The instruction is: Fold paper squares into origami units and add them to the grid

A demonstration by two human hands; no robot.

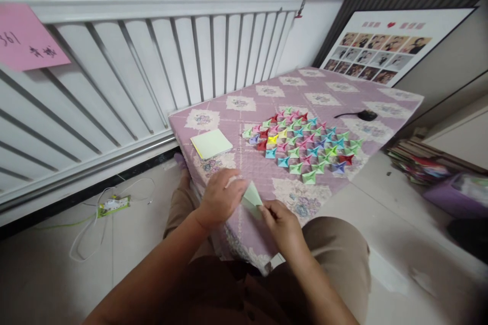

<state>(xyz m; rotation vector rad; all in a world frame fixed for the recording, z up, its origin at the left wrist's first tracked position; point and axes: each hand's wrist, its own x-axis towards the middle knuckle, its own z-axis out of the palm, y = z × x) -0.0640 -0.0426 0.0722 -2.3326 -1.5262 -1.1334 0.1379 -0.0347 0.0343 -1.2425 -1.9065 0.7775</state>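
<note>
A pale green sheet of folded paper [252, 196] is between my hands, above the near part of the cloth-covered table. Its right corner is pinched between the thumb and fingers of my right hand [282, 222]. My left hand [222, 196] is beside the paper's left edge, fingers curved and apart; whether a fingertip touches the paper is unclear. Beyond them, several small folded paper pieces [293, 152] in green, pink, red, blue and yellow stand in close rows. To the left lies a stack of pale square paper [211, 144] with a yellow edge.
A floral purple cloth covers the table [249, 121], beside a white radiator [190, 56]. A dark spoon-shaped object [366, 115] lies at the right. A photo board [385, 45] leans behind. On the floor are a power strip [114, 205] with cords and a purple bin [448, 197].
</note>
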